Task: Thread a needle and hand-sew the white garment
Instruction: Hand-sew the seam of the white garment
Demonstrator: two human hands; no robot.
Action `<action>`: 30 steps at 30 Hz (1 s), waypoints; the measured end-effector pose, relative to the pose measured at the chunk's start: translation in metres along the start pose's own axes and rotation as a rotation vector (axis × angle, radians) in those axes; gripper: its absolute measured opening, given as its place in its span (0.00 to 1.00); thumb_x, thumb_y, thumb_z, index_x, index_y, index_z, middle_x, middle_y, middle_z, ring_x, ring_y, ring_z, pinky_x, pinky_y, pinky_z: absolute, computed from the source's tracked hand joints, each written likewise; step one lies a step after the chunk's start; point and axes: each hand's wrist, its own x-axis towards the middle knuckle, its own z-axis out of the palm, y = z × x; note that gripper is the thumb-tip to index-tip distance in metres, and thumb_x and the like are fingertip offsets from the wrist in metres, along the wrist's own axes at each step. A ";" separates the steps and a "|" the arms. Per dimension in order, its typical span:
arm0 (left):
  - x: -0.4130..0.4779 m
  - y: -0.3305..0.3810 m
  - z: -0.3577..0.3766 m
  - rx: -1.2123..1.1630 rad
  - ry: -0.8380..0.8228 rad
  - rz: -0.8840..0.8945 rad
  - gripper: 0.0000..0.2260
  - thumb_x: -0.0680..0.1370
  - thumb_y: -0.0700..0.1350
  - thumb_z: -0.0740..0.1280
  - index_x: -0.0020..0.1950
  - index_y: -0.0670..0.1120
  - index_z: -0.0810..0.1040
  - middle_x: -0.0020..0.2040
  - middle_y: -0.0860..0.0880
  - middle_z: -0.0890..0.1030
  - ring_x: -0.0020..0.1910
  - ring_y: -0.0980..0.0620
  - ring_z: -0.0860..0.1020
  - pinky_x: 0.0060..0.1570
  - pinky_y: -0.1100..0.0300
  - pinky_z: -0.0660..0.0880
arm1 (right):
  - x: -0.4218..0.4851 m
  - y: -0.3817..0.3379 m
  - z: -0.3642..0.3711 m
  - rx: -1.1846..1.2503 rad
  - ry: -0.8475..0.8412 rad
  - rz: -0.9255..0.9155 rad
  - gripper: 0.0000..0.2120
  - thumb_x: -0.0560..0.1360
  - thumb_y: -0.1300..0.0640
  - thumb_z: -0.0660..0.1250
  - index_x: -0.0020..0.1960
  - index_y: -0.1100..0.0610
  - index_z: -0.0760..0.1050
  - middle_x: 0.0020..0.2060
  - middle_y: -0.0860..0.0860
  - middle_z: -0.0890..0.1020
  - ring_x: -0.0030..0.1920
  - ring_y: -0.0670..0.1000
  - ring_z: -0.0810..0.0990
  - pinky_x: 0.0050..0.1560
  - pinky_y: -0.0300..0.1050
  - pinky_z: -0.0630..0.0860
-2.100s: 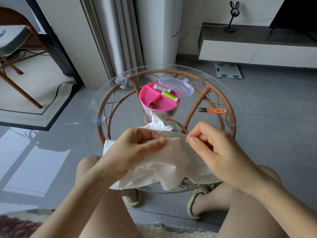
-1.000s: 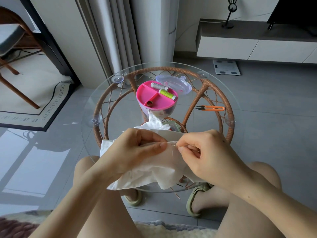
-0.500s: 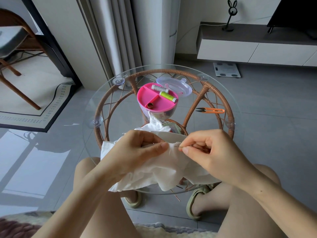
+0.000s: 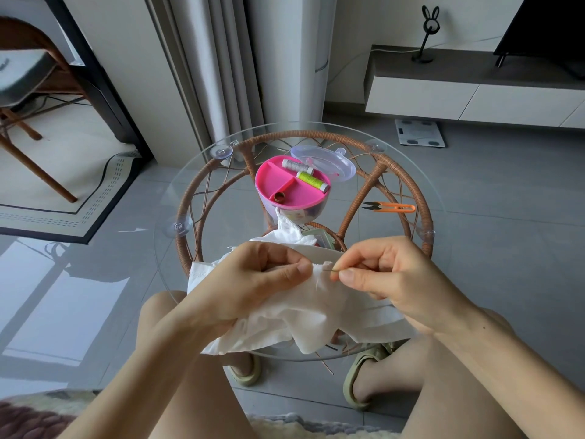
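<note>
Grey floor tiles run under a round glass table top (image 4: 164,217) that sits on a woven rattan base (image 4: 373,182), seen from my head camera looking down. On the glass, toward twelve o'clock, stands a pink sewing box (image 4: 275,180) with a grey spool (image 4: 297,166) and a green spool (image 4: 311,180) lying in its divided tray; its clear lid (image 4: 338,164) lies just beside it at one o'clock. Orange snips (image 4: 392,207) lie near the rim at three o'clock, well apart from the box.

At six o'clock the white garment (image 4: 300,315) is bunched over the near edge of the table, part of it hanging toward my knees. My left hand (image 4: 253,280) grips a fold of it, thumb pressed down on the cloth against my curled fingers. My right hand (image 4: 389,270) is just beside it at three o'clock of that fold, thumb and forefinger pinching the needle (image 4: 332,270), which lies nearly level with its tip at the raised edge of the cloth. I cannot tell whether thread runs through the eye.

Beyond the table, a curtain (image 4: 221,74) hangs at twelve o'clock and a bathroom scale (image 4: 419,133) lies on the floor at two o'clock.
</note>
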 end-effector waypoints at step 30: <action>0.007 -0.003 0.017 0.049 0.151 0.059 0.10 0.67 0.54 0.70 0.38 0.47 0.84 0.37 0.46 0.84 0.36 0.52 0.80 0.38 0.60 0.76 | 0.003 0.012 0.023 -0.865 0.461 -0.724 0.09 0.76 0.54 0.66 0.45 0.57 0.84 0.53 0.50 0.83 0.50 0.50 0.82 0.59 0.54 0.75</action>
